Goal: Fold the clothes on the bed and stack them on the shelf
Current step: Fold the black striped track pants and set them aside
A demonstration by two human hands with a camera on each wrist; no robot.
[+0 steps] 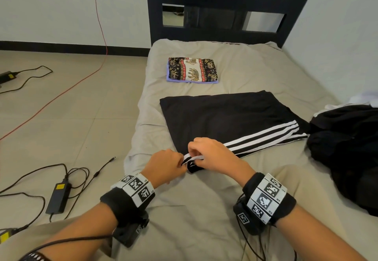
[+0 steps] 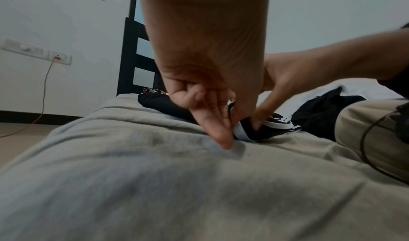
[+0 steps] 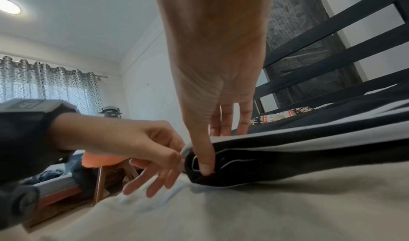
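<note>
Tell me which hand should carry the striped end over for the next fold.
Right, probably. The right hand already lies on the black garment with its thumb tucked in the striped end; the left hand only pinches the white edge from off the cloth.

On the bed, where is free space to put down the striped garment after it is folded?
Bare beige sheet lies to the right of the folded elephant-print cloth, and more between that cloth and the black garment with white stripes. The near sheet in front of both hands is also bare. The right edge is crowded by a heap of dark clothes.
</note>
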